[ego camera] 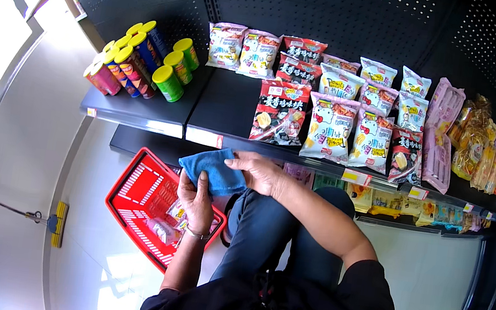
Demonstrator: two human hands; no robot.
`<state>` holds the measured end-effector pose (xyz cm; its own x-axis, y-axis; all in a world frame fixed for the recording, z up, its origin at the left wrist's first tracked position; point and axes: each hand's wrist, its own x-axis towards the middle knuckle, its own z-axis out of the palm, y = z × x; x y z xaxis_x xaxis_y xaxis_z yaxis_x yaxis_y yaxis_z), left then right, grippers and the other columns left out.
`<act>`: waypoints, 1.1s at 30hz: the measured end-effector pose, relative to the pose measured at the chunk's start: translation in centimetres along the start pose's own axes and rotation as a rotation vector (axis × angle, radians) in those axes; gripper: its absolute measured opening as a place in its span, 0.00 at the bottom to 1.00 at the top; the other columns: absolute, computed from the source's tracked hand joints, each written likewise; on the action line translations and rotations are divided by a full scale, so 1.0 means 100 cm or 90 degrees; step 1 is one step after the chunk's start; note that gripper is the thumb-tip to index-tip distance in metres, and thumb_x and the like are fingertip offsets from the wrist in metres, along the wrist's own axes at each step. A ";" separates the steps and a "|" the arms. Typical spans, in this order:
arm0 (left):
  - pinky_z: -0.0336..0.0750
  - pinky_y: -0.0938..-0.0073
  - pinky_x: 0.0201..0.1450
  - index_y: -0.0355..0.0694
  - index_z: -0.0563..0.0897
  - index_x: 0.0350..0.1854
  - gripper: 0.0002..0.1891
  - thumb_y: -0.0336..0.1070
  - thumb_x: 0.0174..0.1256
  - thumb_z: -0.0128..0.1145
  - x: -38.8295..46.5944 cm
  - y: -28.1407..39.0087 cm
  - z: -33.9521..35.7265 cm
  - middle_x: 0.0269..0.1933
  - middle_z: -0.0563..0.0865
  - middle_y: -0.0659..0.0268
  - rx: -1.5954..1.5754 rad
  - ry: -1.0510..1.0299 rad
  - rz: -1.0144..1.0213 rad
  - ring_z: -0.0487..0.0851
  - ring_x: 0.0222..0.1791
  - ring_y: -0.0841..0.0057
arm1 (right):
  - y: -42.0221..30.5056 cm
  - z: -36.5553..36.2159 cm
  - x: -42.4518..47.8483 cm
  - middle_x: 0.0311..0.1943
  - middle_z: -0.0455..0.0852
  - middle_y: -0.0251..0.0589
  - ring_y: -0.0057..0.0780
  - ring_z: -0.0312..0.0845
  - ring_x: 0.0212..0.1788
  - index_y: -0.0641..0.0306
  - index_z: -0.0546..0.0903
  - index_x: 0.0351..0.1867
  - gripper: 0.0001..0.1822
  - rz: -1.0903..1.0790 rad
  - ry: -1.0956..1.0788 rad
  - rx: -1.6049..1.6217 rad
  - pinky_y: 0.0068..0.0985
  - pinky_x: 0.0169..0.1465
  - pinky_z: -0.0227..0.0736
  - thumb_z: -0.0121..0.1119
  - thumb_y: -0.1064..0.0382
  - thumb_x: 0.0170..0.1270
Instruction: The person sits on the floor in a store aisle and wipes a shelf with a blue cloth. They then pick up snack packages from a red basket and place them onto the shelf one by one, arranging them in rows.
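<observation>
A folded blue cloth (214, 171) is held between both hands, in front of the edge of a black shelf (222, 99). My left hand (196, 195) grips its lower left part, thumb lying on top. At its right side, my right hand (255, 171) pinches the cloth between thumb and fingers. Below my left forearm stands a red plastic shopping basket (124, 204), with several snack packets (163, 231) inside. A bare stretch of shelf lies just beyond the cloth, beside a red and black snack bag (281, 114).
Canisters with yellow lids (163, 77) stand at the shelf's left end. White and pink snack bags (329, 127) fill its middle, with packaged bread (470, 143) to the right. Packets (358, 198) line a lower shelf. A yellow mop head (59, 224) rests by the left wall.
</observation>
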<state>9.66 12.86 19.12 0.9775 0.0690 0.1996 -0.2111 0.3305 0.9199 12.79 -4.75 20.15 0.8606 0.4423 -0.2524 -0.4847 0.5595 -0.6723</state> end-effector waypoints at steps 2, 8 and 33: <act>0.78 0.74 0.58 0.36 0.76 0.62 0.17 0.35 0.76 0.59 0.006 0.001 0.011 0.53 0.86 0.62 0.010 -0.004 0.010 0.84 0.53 0.77 | -0.001 0.002 -0.003 0.49 0.87 0.39 0.29 0.86 0.49 0.66 0.78 0.58 0.21 -0.054 0.052 -0.007 0.29 0.53 0.83 0.66 0.63 0.66; 0.75 0.75 0.59 0.34 0.76 0.62 0.18 0.34 0.75 0.59 0.019 -0.005 0.006 0.54 0.86 0.63 0.040 -0.042 -0.016 0.82 0.54 0.78 | -0.024 0.010 -0.008 0.49 0.86 0.43 0.33 0.83 0.53 0.66 0.79 0.56 0.23 -0.046 0.091 0.091 0.38 0.54 0.83 0.70 0.58 0.63; 0.79 0.79 0.50 0.35 0.80 0.54 0.12 0.28 0.72 0.57 0.029 -0.033 -0.018 0.47 0.88 0.64 -0.006 -0.051 -0.073 0.86 0.45 0.79 | 0.005 0.011 0.006 0.48 0.87 0.46 0.36 0.86 0.50 0.69 0.81 0.53 0.16 -0.038 0.177 0.097 0.39 0.56 0.82 0.61 0.66 0.66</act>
<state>13.18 13.71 16.05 0.9918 -0.0449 0.1195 -0.0972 0.3408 0.9351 12.91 -3.47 20.43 0.8881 0.2083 -0.4097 -0.4312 0.6865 -0.5855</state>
